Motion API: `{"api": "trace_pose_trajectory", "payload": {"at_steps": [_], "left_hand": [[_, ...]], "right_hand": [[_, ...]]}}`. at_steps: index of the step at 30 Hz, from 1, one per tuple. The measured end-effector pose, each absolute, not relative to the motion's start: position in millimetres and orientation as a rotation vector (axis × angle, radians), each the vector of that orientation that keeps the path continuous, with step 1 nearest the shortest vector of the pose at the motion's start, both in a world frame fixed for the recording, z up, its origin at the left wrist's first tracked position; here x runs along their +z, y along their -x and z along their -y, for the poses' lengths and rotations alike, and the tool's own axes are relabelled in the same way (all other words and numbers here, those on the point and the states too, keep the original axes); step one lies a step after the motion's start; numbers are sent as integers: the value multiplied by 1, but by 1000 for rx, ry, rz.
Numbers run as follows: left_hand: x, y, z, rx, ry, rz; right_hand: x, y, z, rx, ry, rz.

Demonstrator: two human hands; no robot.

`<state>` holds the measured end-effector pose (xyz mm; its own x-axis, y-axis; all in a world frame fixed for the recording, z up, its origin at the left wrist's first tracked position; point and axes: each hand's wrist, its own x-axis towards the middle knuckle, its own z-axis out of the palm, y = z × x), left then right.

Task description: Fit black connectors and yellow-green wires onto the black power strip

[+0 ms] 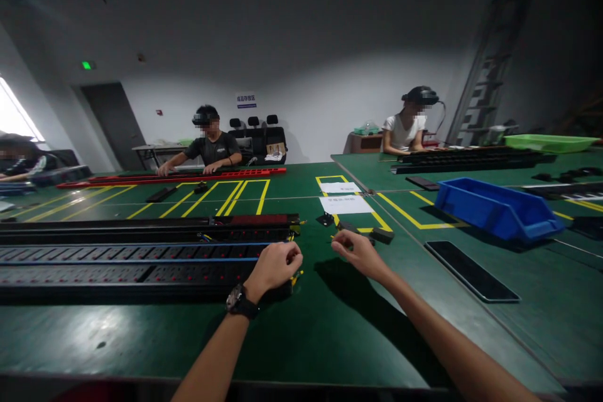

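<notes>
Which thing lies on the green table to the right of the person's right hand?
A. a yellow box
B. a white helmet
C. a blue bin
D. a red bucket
C: a blue bin lies on the table, to the right of the right hand; the left hand is at the end of the black strips.

The green worktop has yellow lines. Long black power strips lie on it. To the right of the strips are small black parts, two white papers, a flat black plate and a blue bin.
</notes>
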<state>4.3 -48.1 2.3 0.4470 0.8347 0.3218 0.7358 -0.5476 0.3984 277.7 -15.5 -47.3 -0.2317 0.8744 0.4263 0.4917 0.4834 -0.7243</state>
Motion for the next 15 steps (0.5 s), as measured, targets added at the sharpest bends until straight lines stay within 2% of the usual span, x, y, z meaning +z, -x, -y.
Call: {"api": "trace_pose_trajectory", "payload": {"at_steps": [6, 15], "left_hand": [[0, -5, 49, 755, -2563, -1344], [3, -1, 53, 779, -2649, -1286]], "right_hand": [[-52, -218, 27, 925, 915, 1912], [-56, -193, 28, 1134, 857, 1662]]}}
